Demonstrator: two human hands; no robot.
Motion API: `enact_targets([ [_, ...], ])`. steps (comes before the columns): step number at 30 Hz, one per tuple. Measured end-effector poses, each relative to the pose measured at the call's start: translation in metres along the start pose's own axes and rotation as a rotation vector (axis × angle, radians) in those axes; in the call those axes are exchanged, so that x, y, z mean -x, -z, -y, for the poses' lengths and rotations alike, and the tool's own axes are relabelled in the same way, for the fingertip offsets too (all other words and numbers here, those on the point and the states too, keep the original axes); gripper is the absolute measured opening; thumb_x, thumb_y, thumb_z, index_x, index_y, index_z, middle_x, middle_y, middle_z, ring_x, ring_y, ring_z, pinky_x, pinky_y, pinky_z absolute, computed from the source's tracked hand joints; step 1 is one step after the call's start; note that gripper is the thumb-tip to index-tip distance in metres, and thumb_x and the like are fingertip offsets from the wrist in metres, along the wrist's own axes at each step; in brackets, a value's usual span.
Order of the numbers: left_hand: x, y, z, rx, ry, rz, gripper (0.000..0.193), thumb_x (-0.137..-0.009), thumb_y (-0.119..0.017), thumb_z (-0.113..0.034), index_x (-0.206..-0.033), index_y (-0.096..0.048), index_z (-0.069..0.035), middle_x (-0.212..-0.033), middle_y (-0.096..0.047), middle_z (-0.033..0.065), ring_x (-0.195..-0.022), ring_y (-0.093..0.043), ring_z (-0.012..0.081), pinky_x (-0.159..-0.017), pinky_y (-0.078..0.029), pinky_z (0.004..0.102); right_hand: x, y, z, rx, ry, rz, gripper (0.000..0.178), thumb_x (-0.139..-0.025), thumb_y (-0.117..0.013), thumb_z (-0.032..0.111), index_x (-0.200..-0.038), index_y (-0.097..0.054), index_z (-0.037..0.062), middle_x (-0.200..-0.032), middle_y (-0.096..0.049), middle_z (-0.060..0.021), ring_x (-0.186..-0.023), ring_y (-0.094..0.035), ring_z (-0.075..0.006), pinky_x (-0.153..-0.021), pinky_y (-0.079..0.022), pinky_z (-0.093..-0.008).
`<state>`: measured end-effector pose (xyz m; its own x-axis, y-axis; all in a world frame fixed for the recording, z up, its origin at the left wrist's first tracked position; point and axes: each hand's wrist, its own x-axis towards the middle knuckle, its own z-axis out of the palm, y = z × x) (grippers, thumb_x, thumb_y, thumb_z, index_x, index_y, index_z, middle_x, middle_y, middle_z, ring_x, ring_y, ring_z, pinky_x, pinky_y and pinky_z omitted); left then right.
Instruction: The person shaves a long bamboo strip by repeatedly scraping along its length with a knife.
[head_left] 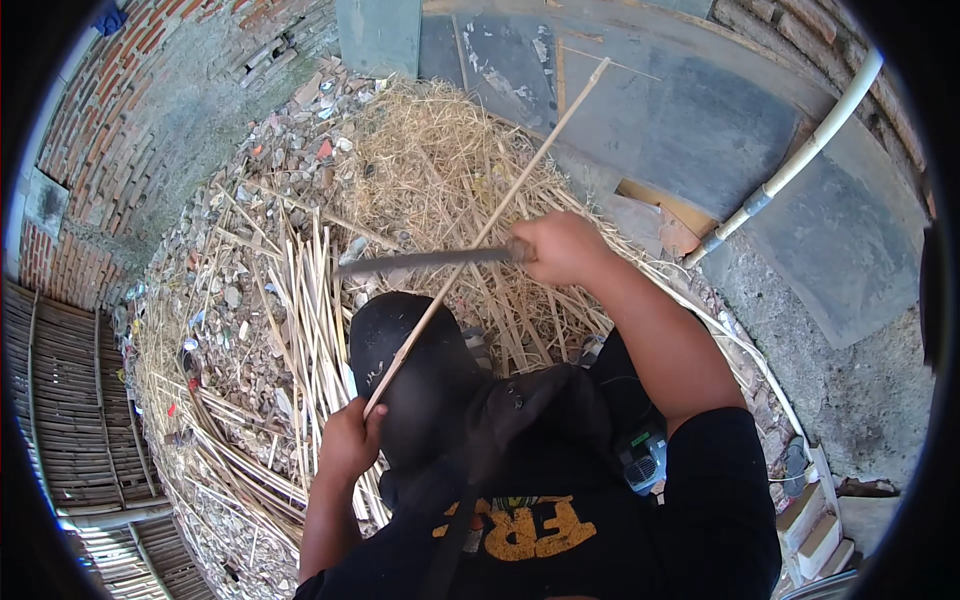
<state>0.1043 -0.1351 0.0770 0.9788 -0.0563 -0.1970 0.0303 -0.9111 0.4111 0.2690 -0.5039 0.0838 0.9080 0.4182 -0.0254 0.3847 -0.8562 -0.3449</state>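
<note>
From far off I look down through the head camera at a rough yard. The ground (240,298) is full of broken stones and small bits of rubbish. A big heap of dry yellow straw (425,135) lies on it at the top middle. Just left of the middle is a pile of long pale strips (312,320), and more lie lower down. An old brick wall (110,130) stands at the upper left, and below it is a wall of dark slats (75,400). On the right I see big grey boards (650,110) and a fat white pipe (825,130) on a slant.

The stick (535,175) is long, thin, straight and light brown. It slopes from the left hand (350,440), low down, across the dark knee (425,375) and over the straw, up to the boards. The left hand is closed around its low end, thumb and fingers in a pinch. The right hand (562,248) is curled tight around the handle of a knife (415,262). Its blade is long, flat and dark grey, and points left. Blade and stick cross near the middle, but I can't tell if they touch.
</note>
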Motion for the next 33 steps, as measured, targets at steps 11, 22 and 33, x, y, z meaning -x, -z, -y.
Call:
enact_targets([
  [11, -0.001, 0.006, -0.006, 0.005, -0.005, 0.027, 0.037, -0.100, -0.061, -0.032, -0.083, -0.058, 0.002, -0.069, -0.061, 0.0262, -0.069, -0.062, 0.0487, -0.061, -0.046, 0.0525, -0.003, 0.002, -0.009, -0.119, -0.154, -0.099, 0.023, -0.078, -0.069, 0.018, -0.098, -0.068, 0.0084, -0.084, -0.069, -0.0177, -0.083, -0.069, -0.0384, -0.074, -0.054, -0.0497],
  [22, -0.005, -0.001, 0.013, 0.144, 0.005, 0.055, 0.040, -0.101, -0.059, -0.034, -0.085, -0.061, 0.002, -0.066, -0.060, 0.0244, -0.066, -0.062, 0.0454, -0.061, -0.046, 0.0492, -0.013, -0.001, -0.066, -0.411, -0.299, -0.253, 0.022, -0.077, -0.067, 0.015, -0.097, -0.069, 0.0077, -0.080, -0.069, -0.0184, -0.081, -0.069, -0.0371, -0.073, -0.054, -0.0478],
  [33, 0.000, 0.000, 0.000, 0.004, 0.020, 0.020, 0.041, -0.101, -0.059, -0.034, -0.082, -0.059, 0.002, -0.068, -0.061, 0.0261, -0.069, -0.062, 0.0481, -0.061, -0.046, 0.0505, 0.004, 0.001, 0.005, -0.051, -0.046, -0.037, 0.021, -0.072, -0.067, 0.015, -0.092, -0.066, 0.0085, -0.080, -0.068, -0.0189, -0.081, -0.067, -0.0399, -0.071, -0.052, -0.0517],
])
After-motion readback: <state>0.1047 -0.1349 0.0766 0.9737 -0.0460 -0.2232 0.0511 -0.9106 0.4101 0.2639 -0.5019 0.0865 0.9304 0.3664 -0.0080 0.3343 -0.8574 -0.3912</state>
